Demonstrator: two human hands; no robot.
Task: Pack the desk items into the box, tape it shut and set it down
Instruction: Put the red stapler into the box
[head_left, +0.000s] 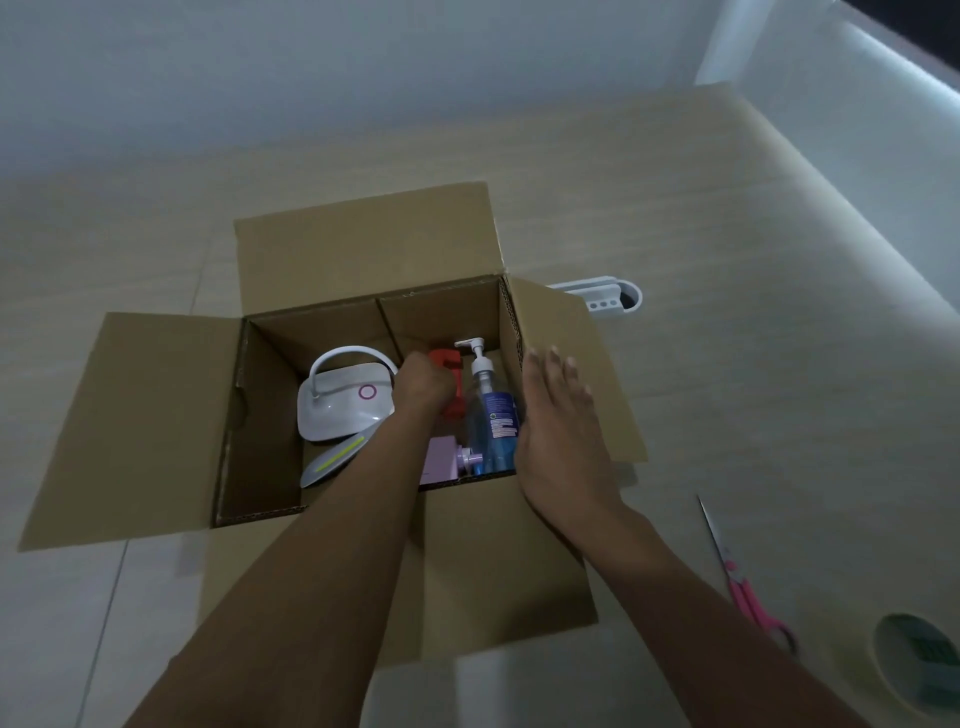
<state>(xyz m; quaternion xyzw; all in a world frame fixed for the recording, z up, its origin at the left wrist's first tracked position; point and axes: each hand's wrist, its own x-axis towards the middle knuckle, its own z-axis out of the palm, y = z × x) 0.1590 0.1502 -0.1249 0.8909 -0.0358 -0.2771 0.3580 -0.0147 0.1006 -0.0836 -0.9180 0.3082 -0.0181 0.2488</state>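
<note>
An open cardboard box (156, 415) stands on the pale desk with all its flaps spread. Inside lie a white desk lamp (343, 405) with a pink ring, a blue pump bottle (491, 410), a pink item (441, 460) and a red object (448, 376). My left hand (423, 387) reaches down into the box with curled fingers around the red object. My right hand (558, 421) lies flat with straight fingers against the inside of the right flap (582, 364), beside the bottle.
A white holder (608, 299) lies on the desk behind the right flap. Pink-handled scissors (743, 587) lie at the right, near a round white tape roll (914, 660) at the bottom right corner. A wall runs behind the desk.
</note>
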